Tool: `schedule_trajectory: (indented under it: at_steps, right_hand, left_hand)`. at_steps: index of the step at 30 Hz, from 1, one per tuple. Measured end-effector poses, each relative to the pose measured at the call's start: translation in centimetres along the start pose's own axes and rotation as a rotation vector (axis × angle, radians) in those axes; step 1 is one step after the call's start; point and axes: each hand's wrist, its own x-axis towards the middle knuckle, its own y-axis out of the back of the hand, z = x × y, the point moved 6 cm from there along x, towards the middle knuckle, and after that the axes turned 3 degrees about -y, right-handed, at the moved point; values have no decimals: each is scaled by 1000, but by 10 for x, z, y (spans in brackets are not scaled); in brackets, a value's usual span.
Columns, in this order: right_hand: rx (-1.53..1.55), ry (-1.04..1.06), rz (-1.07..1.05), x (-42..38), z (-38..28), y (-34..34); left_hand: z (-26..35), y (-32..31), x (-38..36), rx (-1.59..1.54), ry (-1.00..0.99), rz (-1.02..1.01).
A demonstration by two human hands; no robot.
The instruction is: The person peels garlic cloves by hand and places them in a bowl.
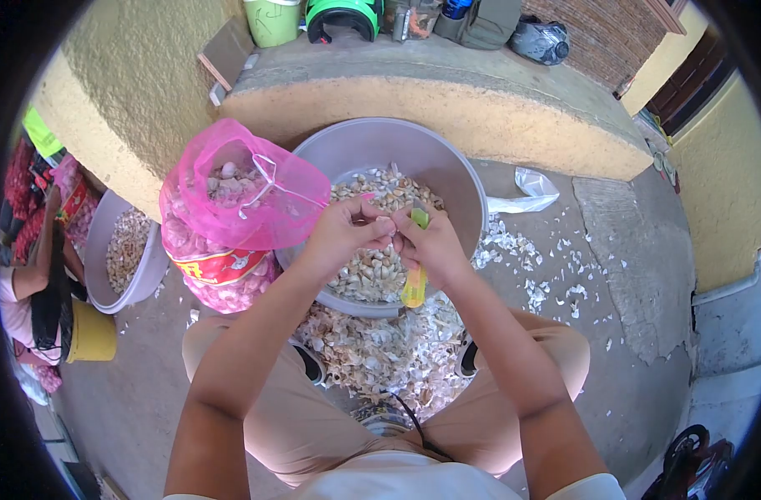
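Observation:
My left hand (347, 232) pinches a small garlic clove (384, 225) over a large grey basin (464, 179) that holds peeled cloves and skins. My right hand (435, 246) grips a yellow-green handled knife (415, 283), its tip against the clove. Both hands meet above the basin's near side. A heap of garlic skins (380, 350) lies on the ground between my knees. A pink mesh sack of garlic (230, 217) stands just left of the basin, open at the top.
A second grey basin (105, 287) with garlic sits at the left beside another seated person (22, 308) and a yellow bucket (89, 333). A curved concrete ledge (447, 83) rises behind, with a green bucket (272, 21) and helmet (343, 17). Skins litter the floor on the right.

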Motion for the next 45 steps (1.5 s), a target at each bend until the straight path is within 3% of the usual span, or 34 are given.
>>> schedule_trajectory:
  at_steps: [8,14,15,18,21,24,29,32,35,38,41,44,45]
  right_hand:
    - [135,54,-61,-3,-2,-2]
    - [280,-16,-52,-2,-2,0]
    - [300,-52,-64,-1,-1,2]
    - [-267,-29,129,11,-1,24]
    - [-990,334,367,7,-24,33]
    - [-970,174,355,3,-28,37]
    - [-992,232,327,-2,-33,34]
    - [-978,269,308,-7,-41,31]
    - [-943,297,282,-12,-46,32]
    - [-940,308,272,-21,-54,30]
    - [-932,307,285,-29,-64,34]
    - [-864,279,280,-40,-74,35]
    - [-838,265,278,-44,-78,37]
  left_hand:
    - [-14,-3,-2,-337,40,25]
    - [-8,-3,-1,-352,-18,89]
    - [-5,-2,-1,-269,-14,91]
    - [-1,2,-3,-34,48,57]
    - [-7,-1,-7,131,160,-43]
    - [-11,0,-8,177,140,-68]
    - [-7,11,-8,242,52,0]
    - [0,14,-9,549,9,10]
    - [1,22,-4,861,-139,109]
    - [3,25,-1,881,-346,146]
    - [12,22,-6,1196,-524,185]
    - [50,21,-13,995,-330,133]
    - [67,29,-18,1061,-330,223]
